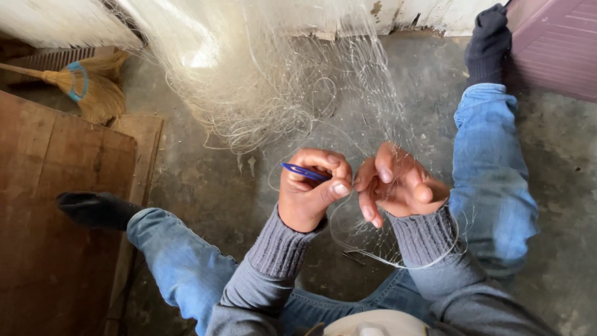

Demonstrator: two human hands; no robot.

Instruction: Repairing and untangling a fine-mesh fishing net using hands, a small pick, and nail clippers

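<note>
Above the concrete floor (249, 186), left hand (308, 196) fingers pinch a blue netting needle (305, 172) flat, right hand (398, 183) fingers curl around white fishing net (280, 81) strands, keeping mesh taut between both.

The left hand (309, 194) pinches a blue netting needle (303, 171) between thumb and fingers. Just beside it, the right hand (398, 183) grips strands of the white net (273, 81), which hangs down over the concrete floor (211, 186). A broom (84, 87) lies well apart, beside a wooden board (56, 205).
</note>
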